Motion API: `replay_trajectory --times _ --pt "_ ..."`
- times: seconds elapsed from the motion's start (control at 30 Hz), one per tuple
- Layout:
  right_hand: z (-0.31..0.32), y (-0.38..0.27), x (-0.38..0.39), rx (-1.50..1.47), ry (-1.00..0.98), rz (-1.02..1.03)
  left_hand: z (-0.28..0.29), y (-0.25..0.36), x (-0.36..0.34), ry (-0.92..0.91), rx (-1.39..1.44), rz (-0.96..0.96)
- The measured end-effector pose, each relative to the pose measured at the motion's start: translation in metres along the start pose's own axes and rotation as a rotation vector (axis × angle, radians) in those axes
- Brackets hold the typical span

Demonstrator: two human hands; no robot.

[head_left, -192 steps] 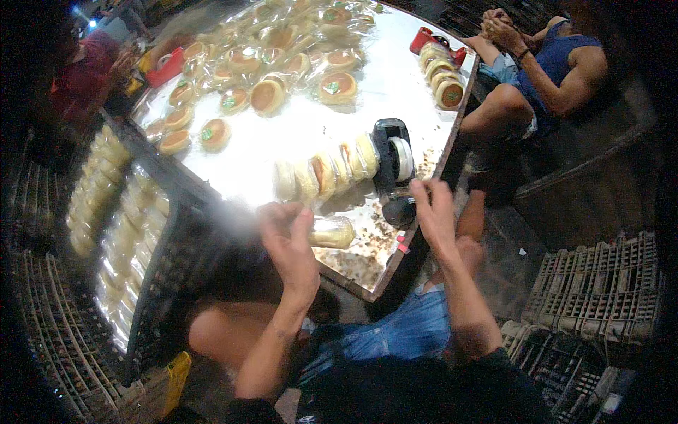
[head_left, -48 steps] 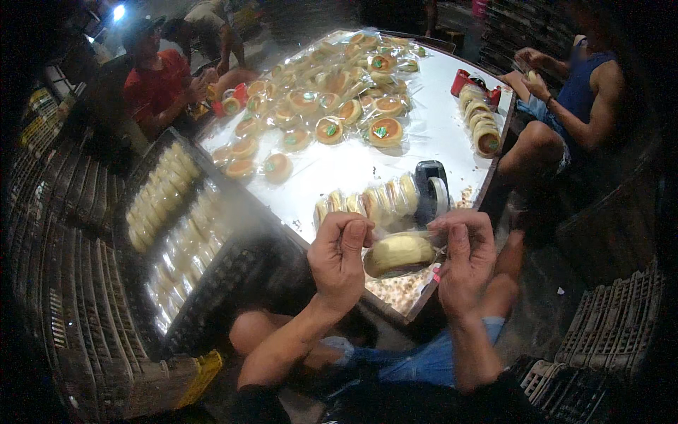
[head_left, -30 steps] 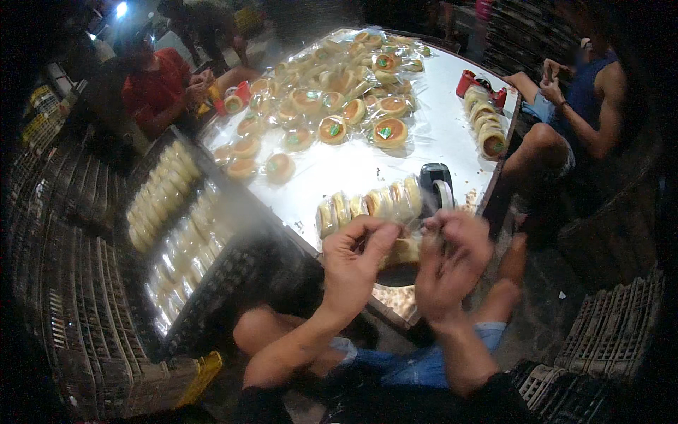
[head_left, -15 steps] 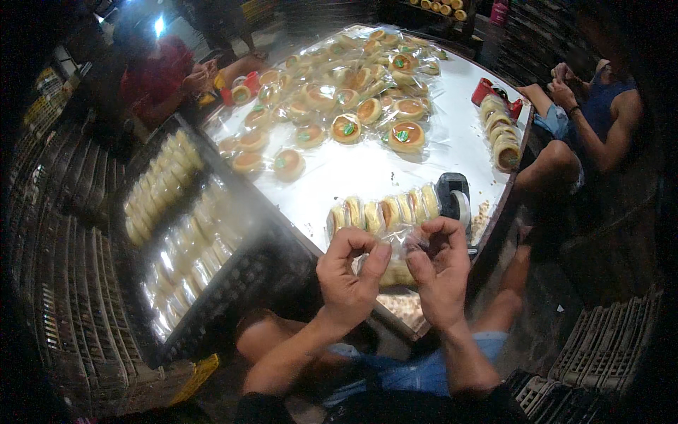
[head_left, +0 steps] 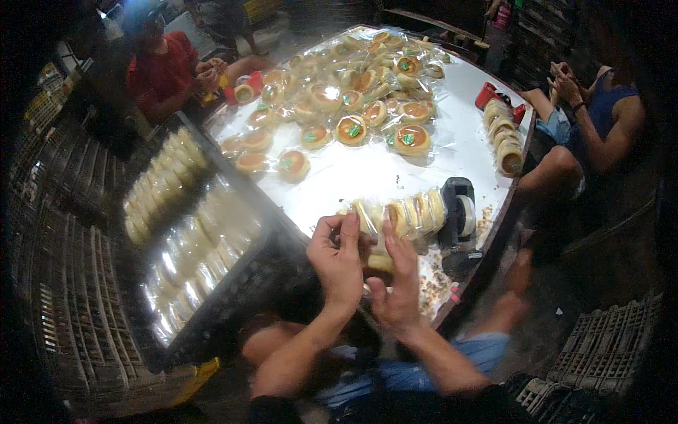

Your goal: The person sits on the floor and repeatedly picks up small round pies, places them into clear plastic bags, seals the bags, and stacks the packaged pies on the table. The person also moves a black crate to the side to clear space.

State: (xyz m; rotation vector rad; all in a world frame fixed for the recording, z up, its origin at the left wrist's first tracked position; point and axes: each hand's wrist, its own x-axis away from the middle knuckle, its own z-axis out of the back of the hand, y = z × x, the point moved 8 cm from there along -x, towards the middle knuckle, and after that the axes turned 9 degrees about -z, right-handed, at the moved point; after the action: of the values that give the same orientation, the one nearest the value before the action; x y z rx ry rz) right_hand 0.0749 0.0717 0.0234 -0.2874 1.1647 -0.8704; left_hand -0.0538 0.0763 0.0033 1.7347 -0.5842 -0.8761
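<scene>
My left hand [head_left: 335, 265] is pinched on the clear bag of a pale bun [head_left: 378, 263] above the table's near corner. My right hand [head_left: 397, 300] is beside that bun, fingers apart and stretched upward, slightly blurred. Behind them a row of bagged buns [head_left: 418, 212] lies on the white tabletop [head_left: 473, 85], partly hidden by my left hand. To the right of the row stands a black tape dispenser [head_left: 455, 189] with a pale roll.
Many bagged buns [head_left: 411, 139] cover the far table. A dark crate [head_left: 233, 180] of bagged buns stands left. A co-worker [head_left: 159, 78] in red sits far left, another [head_left: 611, 120] in blue right, beside a red dispenser [head_left: 486, 95] and bun row [head_left: 503, 138]. Stacked crates [head_left: 593, 339] flank me.
Since half a second ago both hands moved left; my right hand loosened its pinch and spread its fingers. Earlier both hands pinched the bag. My view has shifted slightly since the oldest frame.
</scene>
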Motion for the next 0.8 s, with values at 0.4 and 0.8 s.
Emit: replay_trajectory --times 0.4,0.8 --pt "0.013 0.015 -0.004 -0.013 -0.126 -0.081 -0.012 -0.001 -0.001 -0.552 0.169 -0.175" --pt "0.043 0.038 0.0 -0.161 -0.169 -0.17 -0.028 0.015 0.025 -0.424 0.105 -0.067"
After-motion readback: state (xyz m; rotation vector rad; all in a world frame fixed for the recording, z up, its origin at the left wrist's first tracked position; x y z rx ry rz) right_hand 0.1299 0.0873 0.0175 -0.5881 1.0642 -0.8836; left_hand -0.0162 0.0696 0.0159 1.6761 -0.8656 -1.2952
